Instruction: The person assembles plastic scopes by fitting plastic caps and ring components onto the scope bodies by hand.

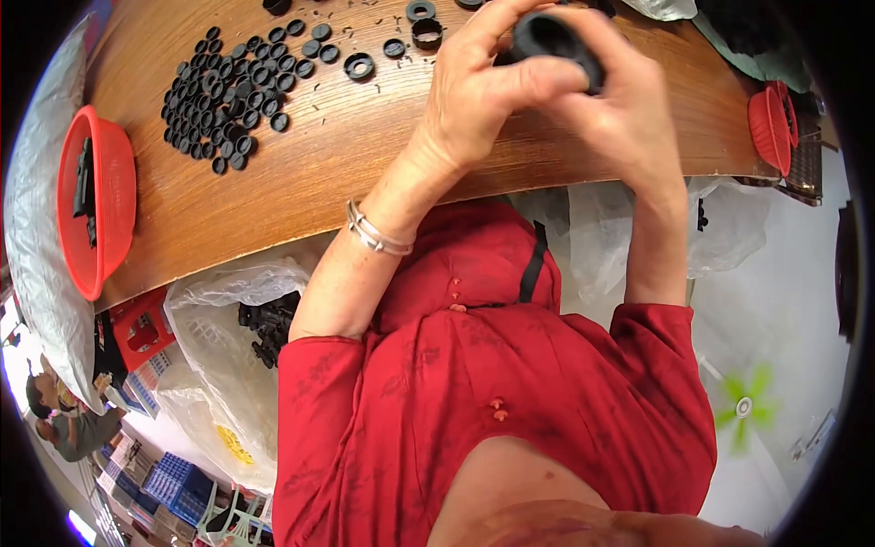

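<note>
Above the wooden table's front part, a black hollow round part (588, 56) with a thick rim is held up between both hands. My left hand (474, 87) grips it from the left, its thumb lying across the near rim. From the other side my right hand (629, 105) closes round it, slightly smeared by motion. Fingers hide much of the part, so its full shape does not show. Just left of the hands lie a black toothed ring (427, 35), a flat black ring (359, 67) and a small black cap (394, 48).
Many small black caps (219, 100) are spread over the wooden table (301, 182), with dark scraps among them. Red baskets stand at the left (123, 219) and right (766, 132) edges. Below the front edge, a clear plastic bag (200, 319) holds black parts.
</note>
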### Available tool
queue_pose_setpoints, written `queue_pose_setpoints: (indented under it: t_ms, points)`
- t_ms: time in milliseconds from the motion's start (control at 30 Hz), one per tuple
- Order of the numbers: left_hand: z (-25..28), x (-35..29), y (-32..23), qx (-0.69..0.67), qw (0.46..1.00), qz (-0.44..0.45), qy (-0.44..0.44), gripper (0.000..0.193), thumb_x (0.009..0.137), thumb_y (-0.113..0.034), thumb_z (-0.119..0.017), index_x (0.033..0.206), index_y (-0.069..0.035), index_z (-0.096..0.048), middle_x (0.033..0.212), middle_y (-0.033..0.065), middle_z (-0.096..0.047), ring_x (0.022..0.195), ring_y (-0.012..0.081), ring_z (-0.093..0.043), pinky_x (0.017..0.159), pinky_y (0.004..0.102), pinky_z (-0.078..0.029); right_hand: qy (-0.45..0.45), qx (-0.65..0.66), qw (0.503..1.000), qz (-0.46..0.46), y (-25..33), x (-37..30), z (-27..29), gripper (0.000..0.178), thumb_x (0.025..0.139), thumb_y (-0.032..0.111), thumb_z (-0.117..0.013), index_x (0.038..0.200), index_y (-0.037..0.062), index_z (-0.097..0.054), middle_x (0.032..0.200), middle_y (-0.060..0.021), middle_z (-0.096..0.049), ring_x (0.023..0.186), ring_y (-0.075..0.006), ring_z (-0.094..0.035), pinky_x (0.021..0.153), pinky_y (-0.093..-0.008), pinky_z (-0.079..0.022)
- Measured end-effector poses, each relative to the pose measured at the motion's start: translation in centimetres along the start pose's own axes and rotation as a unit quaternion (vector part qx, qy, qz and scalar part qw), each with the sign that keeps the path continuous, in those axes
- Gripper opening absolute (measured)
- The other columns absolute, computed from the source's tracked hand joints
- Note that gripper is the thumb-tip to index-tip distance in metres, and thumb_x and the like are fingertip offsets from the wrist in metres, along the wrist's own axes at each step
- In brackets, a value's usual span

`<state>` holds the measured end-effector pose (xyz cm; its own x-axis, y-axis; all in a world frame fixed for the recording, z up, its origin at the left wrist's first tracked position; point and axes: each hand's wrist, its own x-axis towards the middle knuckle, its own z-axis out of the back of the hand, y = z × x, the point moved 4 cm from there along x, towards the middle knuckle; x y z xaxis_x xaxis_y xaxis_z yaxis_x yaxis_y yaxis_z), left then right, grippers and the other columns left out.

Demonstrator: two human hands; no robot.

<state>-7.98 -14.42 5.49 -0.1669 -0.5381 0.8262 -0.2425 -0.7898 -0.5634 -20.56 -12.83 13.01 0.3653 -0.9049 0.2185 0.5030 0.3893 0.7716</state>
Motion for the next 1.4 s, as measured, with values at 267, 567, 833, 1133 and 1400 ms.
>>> queue_pose_setpoints:
  t_ms: [267, 567, 833, 1133, 1400]
  points:
    - [1.5, -6.9, -6.4, -0.024, 0.869, 0.417, -0.266, 0.028, 0.087, -0.006, -0.067, 0.115, 0.0, -0.063, 0.107, 0.0084, -0.067, 0.098, 0.0155, -0.063, 0.086, 0.0278, -0.051, 0.01, -0.056, 0.998, -0.026, -2.8, -1.0, -0.8, 0.039, 0.077, 0.008, -0.075, 0.113, 0.0028, -0.061, 0.094, -0.0033, -0.068, 0.082, -0.0114, -0.061, 0.077, -0.0264, -0.049]
    - [3.8, -8.8, -8.6, -0.185, 0.876, 0.412, -0.169, 0.071, 0.075, -0.018, -0.08, 0.137, -0.001, -0.048, 0.118, 0.0118, -0.06, 0.104, 0.0184, -0.059, 0.09, 0.0302, -0.048, 0.131, 0.299, 0.945, -0.032, -1.2, -3.9, -7.1, 0.053, 0.074, 0.002, -0.077, 0.123, 0.0035, -0.056, 0.107, -0.0046, -0.065, 0.101, -0.0125, -0.061, 0.091, -0.0275, -0.049]
    - [5.0, -12.1, -9.1, -0.401, 0.762, 0.458, -0.219, 0.068, 0.092, -0.043, -0.059, 0.139, 0.001, -0.041, 0.126, 0.0237, -0.057, 0.111, 0.0352, -0.061, 0.087, 0.0454, -0.056, 0.056, 0.4, 0.915, 0.017, -1.5, -3.1, -9.0, 0.056, 0.076, -0.005, -0.075, 0.126, 0.0019, -0.051, 0.108, -0.007, -0.064, 0.098, -0.0172, -0.063, 0.086, -0.031, -0.053]
    - [5.3, -13.9, -10.0, -0.409, 0.739, 0.354, -0.402, 0.062, 0.079, -0.029, -0.078, 0.125, 0.0, -0.049, 0.113, 0.0156, -0.062, 0.101, 0.0261, -0.063, 0.089, 0.0387, -0.054, 0.102, 0.044, 0.925, 0.364, 2.2, -5.4, -11.1, 0.043, 0.075, 0.038, -0.078, 0.102, 0.0068, -0.066, 0.109, -0.0114, -0.066, 0.108, -0.0308, -0.062, 0.103, -0.0536, -0.039]
    - [6.1, -12.6, -11.7, -0.279, 0.805, 0.386, -0.353, 0.058, 0.084, -0.032, -0.074, 0.124, 0.001, -0.048, 0.112, 0.0182, -0.063, 0.096, 0.0227, -0.064, 0.078, 0.0319, -0.058, -0.027, -0.297, 0.908, 0.295, -1.2, 4.4, -12.0, 0.014, 0.083, 0.006, -0.063, 0.095, 0.0051, -0.068, 0.089, -0.0074, -0.066, 0.088, -0.0254, -0.06, 0.082, -0.0382, -0.046]
